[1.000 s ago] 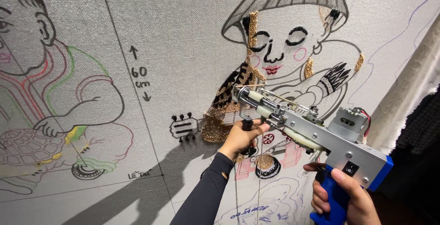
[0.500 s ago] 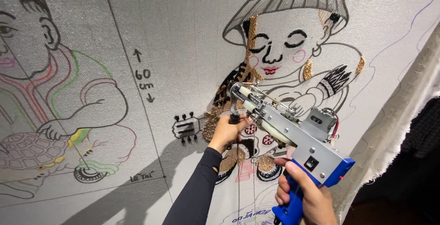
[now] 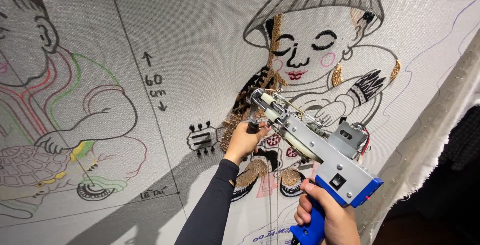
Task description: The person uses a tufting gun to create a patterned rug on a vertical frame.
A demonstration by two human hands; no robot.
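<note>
A silver and blue tufting gun (image 3: 320, 155) is pointed at a stretched white cloth (image 3: 200, 35) with drawn cartoon figures. My right hand (image 3: 325, 215) grips the gun's blue rear handle at the bottom right. My left hand (image 3: 245, 140), in a dark sleeve, holds the black front handle just below the gun's nose. The nose (image 3: 257, 97) touches the cloth at the brown tufted patch beside the figure in the cone hat (image 3: 310, 60).
A second drawn figure with a turtle (image 3: 55, 125) fills the cloth's left side. A ruled line with a hand-written size mark (image 3: 155, 85) runs down the middle. The cloth's frayed edge on the frame (image 3: 435, 135) runs along the right, with dark space beyond it.
The gun and both hands have slid left and slightly down across the cloth. The nose now sits on the brown patch left of the hatted figure's chest.
</note>
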